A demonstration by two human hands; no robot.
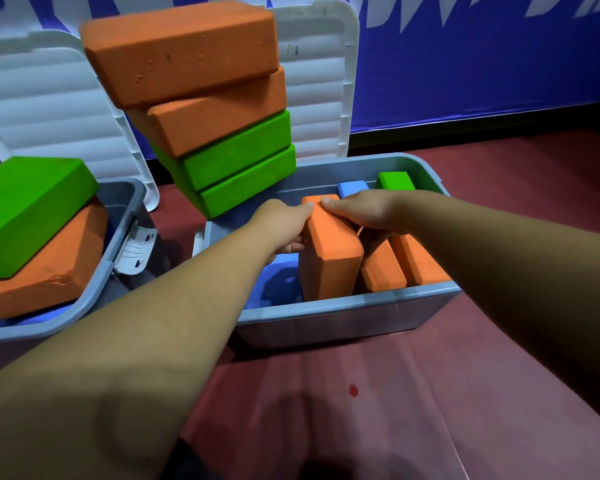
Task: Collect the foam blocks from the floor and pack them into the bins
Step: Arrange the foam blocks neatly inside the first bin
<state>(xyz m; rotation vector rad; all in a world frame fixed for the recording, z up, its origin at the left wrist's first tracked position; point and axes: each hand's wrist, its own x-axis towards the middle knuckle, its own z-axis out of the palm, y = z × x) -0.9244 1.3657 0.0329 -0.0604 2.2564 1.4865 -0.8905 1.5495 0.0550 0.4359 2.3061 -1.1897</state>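
Observation:
An upright orange foam block (329,258) stands inside the right grey bin (347,306). My left hand (281,223) grips its left side and my right hand (364,209) grips its top right. Beside it in the bin stand two more orange blocks (406,265), with a blue block (276,282) lying flat on the left and a blue block (352,188) and a green block (395,180) at the back. A leaning stack of two orange blocks (184,53) on two green blocks (236,171) rises at the bin's back left.
A second grey bin (84,299) on the left holds a green block (32,209) on an orange block (49,268). Both bins' white lids (42,98) stand open against a blue wall banner (482,64). Dark red floor (361,410) lies in front.

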